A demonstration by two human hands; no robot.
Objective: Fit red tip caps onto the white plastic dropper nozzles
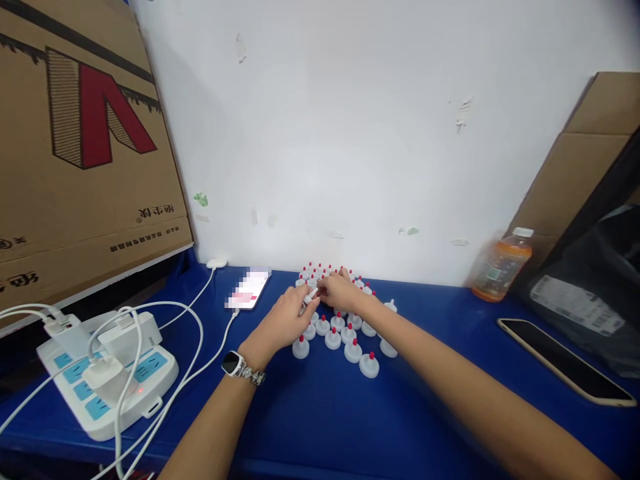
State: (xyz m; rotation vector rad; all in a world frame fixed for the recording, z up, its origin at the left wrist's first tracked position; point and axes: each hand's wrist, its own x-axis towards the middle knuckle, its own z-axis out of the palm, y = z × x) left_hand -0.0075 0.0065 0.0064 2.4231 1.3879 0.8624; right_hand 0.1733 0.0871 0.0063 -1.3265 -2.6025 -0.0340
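Note:
Several white plastic nozzle caps (353, 351) with small red tips stand upright in loose rows on the blue table, around and behind my hands. My left hand (289, 315), with a watch on its wrist, is closed on a white plastic nozzle cap (312, 295), tilted between thumb and fingers; its wide part is mostly hidden. Touching or very near that piece are the pinched fingertips of my right hand (341, 292), and what they hold is hidden. Beside my right forearm is a white cap without a red tip (391, 306).
At left, a white power strip (165, 373) carries chargers and looping white cables. A phone (251, 288) with a lit screen lies left of my hands. To the right are an orange drink bottle (501, 265), a dark phone (565, 360) and a black bag (590, 300). Behind stands a white wall (340, 133).

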